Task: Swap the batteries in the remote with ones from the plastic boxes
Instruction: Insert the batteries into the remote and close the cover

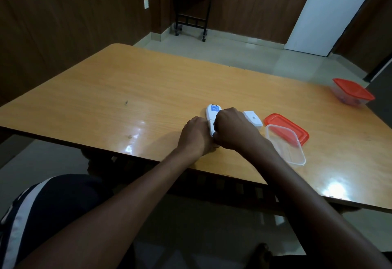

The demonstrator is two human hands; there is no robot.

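Note:
A white remote (212,112) lies face down near the table's front edge, a blue label on its far end. My left hand (196,135) grips its near left side. My right hand (233,129) is curled over its near end, where the battery compartment shows partly between the hands. Whether a battery is under the fingers is hidden. The white battery cover (252,119) lies just right of the remote. An open clear plastic box (286,146) stands to the right, its red lid (286,127) lying behind it. A second box with a red lid on (352,93) sits at the far right.
The wooden table (127,99) stretches far to the left and back. Its front edge runs just below my hands. A small black side table (192,9) with a white pot stands by the back wall. A white door (331,14) is at the right.

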